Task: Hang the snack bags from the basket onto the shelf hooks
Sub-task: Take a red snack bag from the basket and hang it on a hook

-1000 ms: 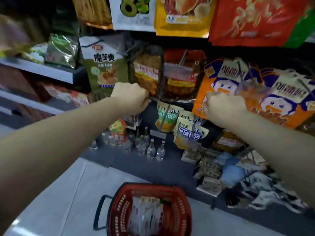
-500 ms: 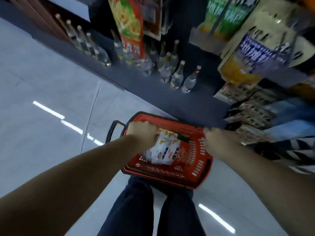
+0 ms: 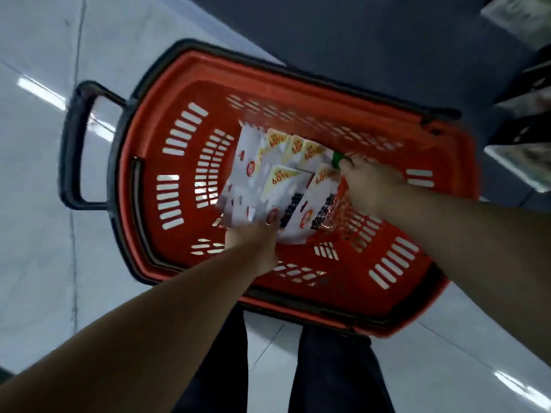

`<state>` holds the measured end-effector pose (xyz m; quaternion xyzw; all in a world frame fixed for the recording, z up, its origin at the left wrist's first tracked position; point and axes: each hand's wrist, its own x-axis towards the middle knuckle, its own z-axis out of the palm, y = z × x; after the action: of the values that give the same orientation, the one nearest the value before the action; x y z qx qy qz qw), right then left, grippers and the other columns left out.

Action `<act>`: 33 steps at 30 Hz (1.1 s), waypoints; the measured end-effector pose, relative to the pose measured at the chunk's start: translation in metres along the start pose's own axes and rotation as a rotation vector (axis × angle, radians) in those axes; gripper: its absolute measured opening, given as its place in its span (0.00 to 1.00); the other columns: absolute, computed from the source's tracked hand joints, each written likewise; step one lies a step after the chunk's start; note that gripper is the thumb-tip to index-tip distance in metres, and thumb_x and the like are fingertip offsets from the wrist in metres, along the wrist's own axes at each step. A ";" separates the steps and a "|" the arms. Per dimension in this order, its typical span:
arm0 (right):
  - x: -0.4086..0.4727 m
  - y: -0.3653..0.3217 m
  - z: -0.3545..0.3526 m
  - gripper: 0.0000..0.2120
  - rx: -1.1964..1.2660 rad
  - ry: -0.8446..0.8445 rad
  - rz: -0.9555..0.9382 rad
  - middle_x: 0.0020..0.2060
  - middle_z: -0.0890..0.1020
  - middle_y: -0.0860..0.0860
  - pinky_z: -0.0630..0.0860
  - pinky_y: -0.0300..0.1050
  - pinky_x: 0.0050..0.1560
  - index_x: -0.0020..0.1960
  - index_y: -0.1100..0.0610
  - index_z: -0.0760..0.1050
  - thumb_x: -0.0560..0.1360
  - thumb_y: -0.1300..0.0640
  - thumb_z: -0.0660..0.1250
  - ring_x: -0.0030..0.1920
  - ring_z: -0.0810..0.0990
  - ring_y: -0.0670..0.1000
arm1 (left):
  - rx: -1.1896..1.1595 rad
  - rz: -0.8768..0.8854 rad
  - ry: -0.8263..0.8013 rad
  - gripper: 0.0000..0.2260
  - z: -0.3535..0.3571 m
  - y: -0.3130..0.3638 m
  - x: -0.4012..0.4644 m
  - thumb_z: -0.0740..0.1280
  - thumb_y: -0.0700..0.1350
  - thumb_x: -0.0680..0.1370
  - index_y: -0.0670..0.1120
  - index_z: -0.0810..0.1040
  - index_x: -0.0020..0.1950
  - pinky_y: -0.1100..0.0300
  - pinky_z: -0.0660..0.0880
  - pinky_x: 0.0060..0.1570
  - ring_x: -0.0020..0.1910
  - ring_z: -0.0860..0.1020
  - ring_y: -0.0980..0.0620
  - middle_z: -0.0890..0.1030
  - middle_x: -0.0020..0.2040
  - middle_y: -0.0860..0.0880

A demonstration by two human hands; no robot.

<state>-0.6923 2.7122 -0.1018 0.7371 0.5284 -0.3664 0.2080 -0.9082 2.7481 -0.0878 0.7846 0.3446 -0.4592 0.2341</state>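
Note:
A red plastic basket (image 3: 185, 162) with a black rim and handle stands on the floor below me. Several white snack bags (image 3: 277, 180) with yellow "60%" corners lie fanned in its middle. My left hand (image 3: 253, 242) reaches in from the near side and its fingers pinch the lower edge of the bags. My right hand (image 3: 369, 186) comes in from the right and its fingers curl around the bags' right edge, beside a small green item (image 3: 338, 158). The shelf hooks are out of view.
The dark base of the shelf unit (image 3: 387, 40) runs across the top, with packets (image 3: 524, 162) on a low shelf at the right edge. My legs (image 3: 268, 368) in dark trousers stand just behind the basket. Pale tiled floor (image 3: 38, 234) lies to the left.
My view dropped from the shelf hooks to the basket. Both hands came down from the hanging bags into the basket and took hold of the white snack bags.

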 end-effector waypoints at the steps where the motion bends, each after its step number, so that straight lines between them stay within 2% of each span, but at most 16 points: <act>1: 0.007 0.002 0.006 0.23 0.083 -0.007 -0.004 0.65 0.69 0.59 0.70 0.48 0.59 0.71 0.59 0.62 0.76 0.61 0.62 0.64 0.70 0.61 | -0.093 -0.014 -0.024 0.30 0.008 0.001 0.009 0.65 0.52 0.78 0.52 0.55 0.76 0.58 0.71 0.40 0.53 0.75 0.47 0.74 0.60 0.46; 3: 0.022 0.007 0.017 0.19 0.232 -0.008 -0.053 0.63 0.71 0.62 0.65 0.43 0.57 0.66 0.62 0.69 0.77 0.61 0.64 0.62 0.71 0.60 | -0.392 -0.051 -0.128 0.31 0.016 0.009 0.021 0.63 0.54 0.78 0.55 0.50 0.77 0.61 0.69 0.30 0.42 0.76 0.52 0.76 0.53 0.47; 5: 0.026 0.010 0.020 0.15 0.294 -0.025 -0.079 0.59 0.75 0.62 0.64 0.44 0.53 0.62 0.64 0.74 0.77 0.58 0.65 0.60 0.72 0.59 | -0.710 -0.167 -0.191 0.25 0.021 0.013 0.032 0.62 0.54 0.79 0.53 0.58 0.75 0.62 0.67 0.25 0.34 0.74 0.54 0.78 0.46 0.48; 7: 0.022 0.012 0.020 0.12 0.411 -0.003 -0.119 0.52 0.77 0.55 0.63 0.40 0.43 0.59 0.61 0.75 0.78 0.58 0.65 0.55 0.74 0.54 | -0.943 -0.307 -0.194 0.18 0.019 0.013 0.038 0.64 0.52 0.78 0.48 0.71 0.67 0.64 0.66 0.26 0.31 0.71 0.55 0.77 0.41 0.48; 9: 0.015 0.014 0.020 0.07 0.551 -0.011 -0.117 0.45 0.75 0.48 0.62 0.36 0.35 0.56 0.56 0.75 0.79 0.60 0.63 0.49 0.72 0.49 | -1.133 -0.410 -0.194 0.14 0.017 0.009 0.041 0.69 0.48 0.76 0.44 0.76 0.59 0.64 0.68 0.32 0.34 0.73 0.55 0.76 0.40 0.49; 10: 0.012 0.016 0.019 0.06 0.608 -0.003 -0.108 0.47 0.77 0.48 0.66 0.34 0.38 0.55 0.57 0.75 0.79 0.60 0.63 0.50 0.74 0.49 | -1.230 -0.436 -0.199 0.14 0.015 0.005 0.039 0.71 0.45 0.75 0.43 0.76 0.58 0.64 0.70 0.39 0.37 0.74 0.55 0.78 0.42 0.49; 12: 0.005 0.023 0.016 0.09 0.706 0.026 -0.075 0.52 0.81 0.54 0.74 0.42 0.47 0.58 0.60 0.75 0.79 0.59 0.63 0.51 0.79 0.54 | -1.396 -0.430 -0.198 0.14 0.012 -0.004 0.037 0.72 0.42 0.74 0.42 0.77 0.58 0.61 0.69 0.48 0.43 0.78 0.55 0.81 0.47 0.49; 14: -0.004 0.029 0.008 0.10 0.867 0.043 -0.025 0.53 0.82 0.57 0.76 0.48 0.54 0.59 0.61 0.74 0.79 0.59 0.62 0.53 0.80 0.55 | -1.494 -0.365 -0.229 0.12 0.008 -0.008 0.033 0.72 0.41 0.73 0.44 0.78 0.56 0.57 0.71 0.45 0.47 0.80 0.52 0.82 0.50 0.47; 15: -0.009 0.031 0.005 0.10 0.958 0.049 -0.004 0.54 0.82 0.57 0.76 0.48 0.55 0.60 0.61 0.74 0.79 0.60 0.62 0.53 0.80 0.54 | -1.537 -0.327 -0.240 0.09 0.004 -0.006 0.031 0.71 0.41 0.74 0.46 0.79 0.53 0.56 0.73 0.45 0.48 0.79 0.50 0.81 0.51 0.47; 17: -0.019 0.033 -0.001 0.11 1.086 0.061 0.031 0.54 0.82 0.55 0.76 0.43 0.54 0.61 0.59 0.73 0.80 0.61 0.62 0.53 0.81 0.51 | -1.623 -0.287 -0.211 0.04 -0.008 0.003 0.027 0.69 0.41 0.77 0.50 0.78 0.49 0.55 0.74 0.55 0.55 0.78 0.50 0.81 0.54 0.48; 20: -0.036 0.035 -0.008 0.11 1.173 0.098 0.092 0.53 0.82 0.52 0.76 0.45 0.55 0.62 0.56 0.74 0.80 0.59 0.62 0.52 0.81 0.50 | -1.548 -0.233 -0.051 0.01 -0.031 0.008 0.026 0.67 0.48 0.78 0.51 0.78 0.48 0.53 0.69 0.65 0.63 0.75 0.50 0.80 0.58 0.50; 22: -0.047 0.036 -0.015 0.12 1.216 0.123 0.143 0.54 0.81 0.52 0.76 0.48 0.58 0.63 0.55 0.73 0.80 0.57 0.62 0.53 0.81 0.51 | -1.454 -0.200 0.010 0.12 -0.049 0.004 0.023 0.69 0.57 0.74 0.51 0.79 0.50 0.47 0.67 0.67 0.62 0.75 0.48 0.80 0.60 0.48; 25: -0.062 0.036 -0.026 0.13 1.238 0.184 0.230 0.55 0.81 0.51 0.76 0.55 0.60 0.63 0.53 0.73 0.79 0.54 0.62 0.54 0.80 0.53 | -1.373 -0.088 0.035 0.18 -0.084 -0.003 0.008 0.67 0.61 0.74 0.50 0.80 0.56 0.46 0.68 0.67 0.63 0.75 0.47 0.78 0.63 0.48; 27: -0.075 0.031 -0.040 0.12 1.268 0.205 0.282 0.52 0.80 0.49 0.76 0.57 0.60 0.62 0.52 0.73 0.79 0.52 0.63 0.53 0.81 0.54 | -1.286 0.002 0.080 0.19 -0.111 -0.008 -0.006 0.65 0.60 0.75 0.49 0.80 0.58 0.49 0.71 0.65 0.62 0.76 0.49 0.80 0.61 0.48; 30: -0.097 0.022 -0.070 0.11 1.301 0.254 0.303 0.49 0.79 0.48 0.77 0.57 0.59 0.59 0.51 0.74 0.78 0.51 0.64 0.52 0.81 0.55 | -1.166 0.087 0.173 0.13 -0.152 -0.019 -0.034 0.65 0.58 0.76 0.51 0.83 0.50 0.52 0.76 0.58 0.55 0.80 0.52 0.84 0.52 0.51; 33: -0.123 0.014 -0.112 0.09 1.305 0.334 0.267 0.51 0.82 0.50 0.77 0.57 0.58 0.57 0.51 0.75 0.78 0.52 0.65 0.51 0.82 0.54 | -1.088 0.183 0.234 0.11 -0.192 -0.031 -0.070 0.66 0.55 0.77 0.52 0.84 0.43 0.50 0.78 0.55 0.49 0.83 0.52 0.86 0.45 0.51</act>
<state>-0.6648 2.7080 0.0633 0.8168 0.1292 -0.4626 -0.3195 -0.8478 2.8766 0.0627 0.6234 0.4858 -0.1030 0.6039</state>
